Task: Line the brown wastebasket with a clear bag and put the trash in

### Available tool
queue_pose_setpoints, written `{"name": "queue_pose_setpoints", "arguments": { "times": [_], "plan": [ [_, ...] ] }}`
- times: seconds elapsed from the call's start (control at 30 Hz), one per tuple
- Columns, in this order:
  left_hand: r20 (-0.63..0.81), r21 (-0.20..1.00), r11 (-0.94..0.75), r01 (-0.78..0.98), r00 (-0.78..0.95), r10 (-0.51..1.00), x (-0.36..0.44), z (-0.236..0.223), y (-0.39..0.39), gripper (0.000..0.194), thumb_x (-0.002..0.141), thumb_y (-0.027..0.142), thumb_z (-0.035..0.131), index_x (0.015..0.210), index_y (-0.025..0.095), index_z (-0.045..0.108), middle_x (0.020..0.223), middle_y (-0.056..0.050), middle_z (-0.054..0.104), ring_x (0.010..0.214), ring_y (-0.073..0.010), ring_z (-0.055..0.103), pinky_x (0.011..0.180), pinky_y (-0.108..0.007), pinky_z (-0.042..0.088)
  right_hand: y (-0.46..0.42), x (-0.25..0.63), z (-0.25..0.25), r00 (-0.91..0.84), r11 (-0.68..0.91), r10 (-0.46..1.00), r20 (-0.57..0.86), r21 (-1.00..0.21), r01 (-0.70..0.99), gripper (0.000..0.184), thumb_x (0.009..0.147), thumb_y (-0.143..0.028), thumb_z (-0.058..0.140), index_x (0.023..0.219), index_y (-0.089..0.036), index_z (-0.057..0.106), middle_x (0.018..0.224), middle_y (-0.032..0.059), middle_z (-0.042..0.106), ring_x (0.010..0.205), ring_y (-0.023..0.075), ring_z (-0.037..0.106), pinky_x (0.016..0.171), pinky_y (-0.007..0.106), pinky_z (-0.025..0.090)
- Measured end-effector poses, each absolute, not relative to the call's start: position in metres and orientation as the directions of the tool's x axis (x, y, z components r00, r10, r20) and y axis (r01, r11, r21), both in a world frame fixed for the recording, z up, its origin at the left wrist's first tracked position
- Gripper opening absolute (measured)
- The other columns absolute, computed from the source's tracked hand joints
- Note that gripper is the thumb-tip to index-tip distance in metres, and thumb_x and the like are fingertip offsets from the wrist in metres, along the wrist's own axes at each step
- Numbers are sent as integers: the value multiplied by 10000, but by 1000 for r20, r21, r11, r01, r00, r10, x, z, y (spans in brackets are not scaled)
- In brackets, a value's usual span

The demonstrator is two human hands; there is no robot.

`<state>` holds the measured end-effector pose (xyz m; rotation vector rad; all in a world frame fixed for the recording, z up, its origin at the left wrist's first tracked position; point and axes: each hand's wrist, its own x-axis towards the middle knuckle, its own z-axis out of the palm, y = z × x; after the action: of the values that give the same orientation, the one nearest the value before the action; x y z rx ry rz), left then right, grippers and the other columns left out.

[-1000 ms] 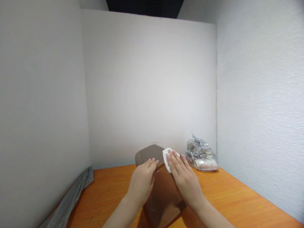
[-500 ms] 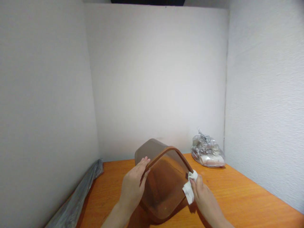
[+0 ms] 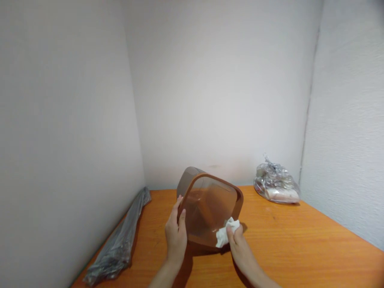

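Observation:
A brown translucent plastic bin is tilted on its side over the table, its open mouth facing me. My left hand grips its left rim, thumb at the inside edge and fingers around the outside. A crumpled white cloth or tissue is pinched in my right hand and pressed against the lower right rim. The right-hand fingers behind the rim are partly hidden.
On the wooden table, a tied clear plastic bag with things inside stands at the back right. A long grey plastic-wrapped bundle lies along the left wall. White walls close in the back and both sides.
The bin has turned, so its mouth faces me more squarely. My right hand and the white cloth have moved along the rim to the lower right corner. The camera view has shifted.

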<state>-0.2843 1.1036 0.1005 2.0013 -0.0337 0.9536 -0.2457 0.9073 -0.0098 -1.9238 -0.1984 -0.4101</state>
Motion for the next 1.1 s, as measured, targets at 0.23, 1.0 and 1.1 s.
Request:
{"name": "queue_pose_setpoints", "arguments": {
  "times": [0.23, 1.0, 1.1],
  "plan": [
    [489, 857, -444, -260, 682, 544, -290, 117, 1103, 427, 1006, 445, 356, 1314, 188, 502, 1385, -146, 590, 1299, -231, 559, 1090, -442, 467, 902, -268, 38, 945, -306, -36, 324, -904, 299, 320, 952, -582, 293, 914, -266, 330, 761, 41, 661, 667, 240, 682, 597, 342, 509],
    [386, 903, -303, -303, 882, 270, -210, 214, 1086, 307, 949, 449, 506, 917, 157, 595, 905, -30, 621, 839, -160, 589, 808, -353, 491, 819, -225, 97, 923, -408, -29, 383, -848, 338, 400, 898, -603, 427, 803, -222, 507, 610, -12, 600, 569, 191, 585, 589, 302, 422],
    [392, 900, -302, -313, 885, 252, -200, 217, 1085, 361, 941, 505, 504, 936, 157, 600, 860, -18, 605, 778, -146, 575, 767, -336, 491, 821, -238, 61, 939, -475, 62, 339, -817, 326, 350, 857, -547, 523, 752, -214, 561, 648, 16, 648, 628, 207, 614, 618, 300, 402]
  ]
}}
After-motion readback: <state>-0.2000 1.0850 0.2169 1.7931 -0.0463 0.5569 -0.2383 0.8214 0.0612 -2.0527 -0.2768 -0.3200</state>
